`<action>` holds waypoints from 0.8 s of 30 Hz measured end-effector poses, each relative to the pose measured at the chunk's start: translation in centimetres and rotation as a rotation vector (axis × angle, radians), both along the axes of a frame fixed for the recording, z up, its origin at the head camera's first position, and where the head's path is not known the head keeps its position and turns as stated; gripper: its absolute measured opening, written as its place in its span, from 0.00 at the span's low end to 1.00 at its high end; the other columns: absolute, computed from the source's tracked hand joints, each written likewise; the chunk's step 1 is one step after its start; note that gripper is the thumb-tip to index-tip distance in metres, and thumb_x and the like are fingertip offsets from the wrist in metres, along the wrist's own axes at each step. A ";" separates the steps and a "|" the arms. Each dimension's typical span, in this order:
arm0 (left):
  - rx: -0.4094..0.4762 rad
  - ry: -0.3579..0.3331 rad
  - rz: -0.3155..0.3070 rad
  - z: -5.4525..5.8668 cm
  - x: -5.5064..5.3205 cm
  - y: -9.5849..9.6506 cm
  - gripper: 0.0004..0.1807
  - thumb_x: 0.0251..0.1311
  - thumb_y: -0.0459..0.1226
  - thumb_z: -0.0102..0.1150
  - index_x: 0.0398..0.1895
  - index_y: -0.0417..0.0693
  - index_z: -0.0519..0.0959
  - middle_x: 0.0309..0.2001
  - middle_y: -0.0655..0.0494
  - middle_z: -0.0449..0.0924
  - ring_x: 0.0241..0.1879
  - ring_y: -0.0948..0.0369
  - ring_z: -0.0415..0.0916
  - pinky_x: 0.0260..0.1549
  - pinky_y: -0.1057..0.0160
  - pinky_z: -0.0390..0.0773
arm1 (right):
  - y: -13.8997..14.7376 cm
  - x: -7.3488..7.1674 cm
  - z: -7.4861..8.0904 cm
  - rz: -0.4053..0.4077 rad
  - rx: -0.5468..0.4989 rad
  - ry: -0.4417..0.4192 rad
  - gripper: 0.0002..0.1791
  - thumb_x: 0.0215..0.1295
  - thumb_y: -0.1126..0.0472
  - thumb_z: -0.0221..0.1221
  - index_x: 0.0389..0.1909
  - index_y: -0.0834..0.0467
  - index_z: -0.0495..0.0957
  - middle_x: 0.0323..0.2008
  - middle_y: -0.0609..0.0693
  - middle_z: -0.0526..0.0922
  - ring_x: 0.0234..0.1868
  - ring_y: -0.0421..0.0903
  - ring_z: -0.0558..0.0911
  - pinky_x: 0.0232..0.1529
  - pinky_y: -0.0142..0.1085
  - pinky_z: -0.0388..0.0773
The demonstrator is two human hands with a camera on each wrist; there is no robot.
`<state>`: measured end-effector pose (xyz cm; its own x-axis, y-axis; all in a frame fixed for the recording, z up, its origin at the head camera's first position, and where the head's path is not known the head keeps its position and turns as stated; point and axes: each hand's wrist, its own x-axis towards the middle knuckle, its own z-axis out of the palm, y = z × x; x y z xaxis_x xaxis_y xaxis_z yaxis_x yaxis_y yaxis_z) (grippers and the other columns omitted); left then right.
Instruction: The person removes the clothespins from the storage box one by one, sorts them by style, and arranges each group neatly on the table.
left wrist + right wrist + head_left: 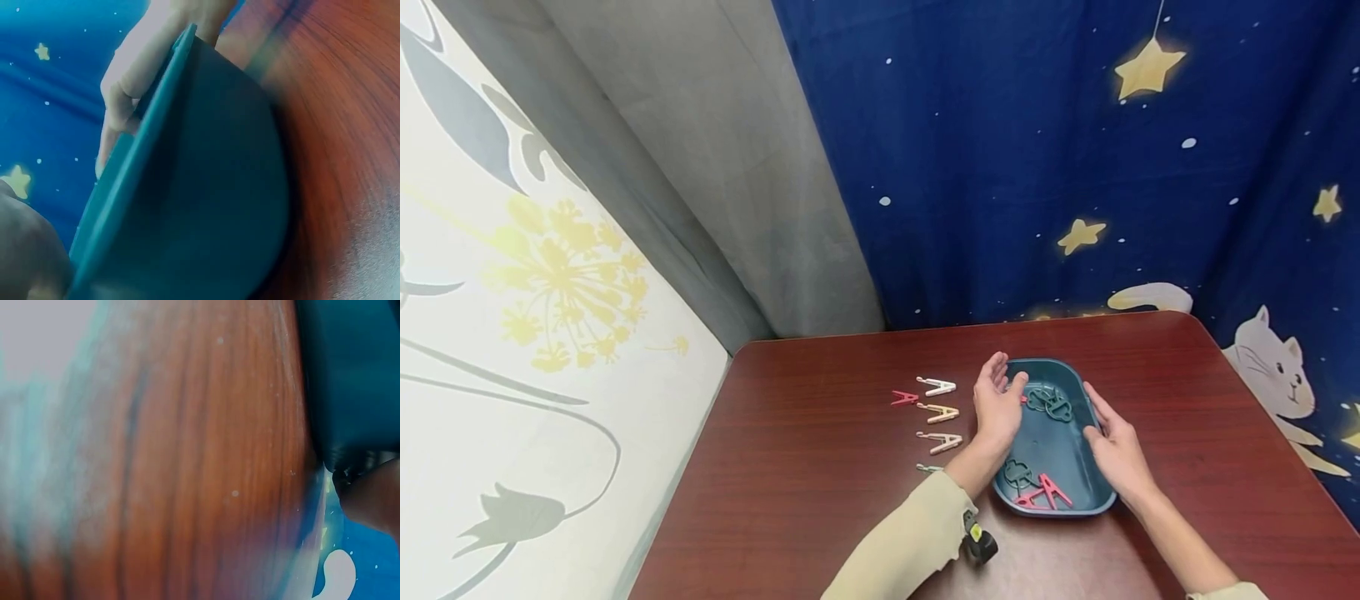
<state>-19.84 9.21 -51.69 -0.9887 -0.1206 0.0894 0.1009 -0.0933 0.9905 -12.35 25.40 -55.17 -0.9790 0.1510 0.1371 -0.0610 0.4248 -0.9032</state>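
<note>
A dark teal plastic tub [1048, 454] sits on the table between both hands. My right hand [1118, 450] grips its right rim, thumb inside and fingers along the outer wall. At the left rim, my left hand [998, 410] is raised with fingers extended and thumb apart, nothing visible between them; its contact with the rim is unclear. Inside the tub lie dark green cloud-like shapes [1051, 404], another dark green shape [1018, 474] and red clothespins [1051, 492]. The left wrist view shows mostly the tub's outer wall [206, 181].
Left of the tub, several clothespins lie on the reddish-brown table [805, 467]: white [937, 387], red [905, 398], yellow [938, 413], pale pink [940, 442], and a green one [929, 468] partly behind the left forearm. A blue star-patterned curtain [1000, 167] hangs behind.
</note>
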 end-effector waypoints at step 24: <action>-0.432 -0.095 0.175 -1.7 0.8 2.2 0.30 0.52 0.27 0.68 0.61 0.42 0.73 0.55 0.54 0.75 0.58 0.54 0.73 0.58 0.54 0.71 | 0.1 -0.1 -0.2 0.006 -0.016 0.001 0.38 0.70 0.74 0.47 0.78 0.48 0.53 0.68 0.65 0.67 0.64 0.48 0.70 0.41 0.17 0.67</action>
<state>-19.08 11.37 -53.35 -0.9630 -0.2580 0.0778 -0.0149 0.3392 0.9406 -12.49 25.46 -55.37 -0.9797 0.1471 0.1360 -0.0646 0.4103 -0.9097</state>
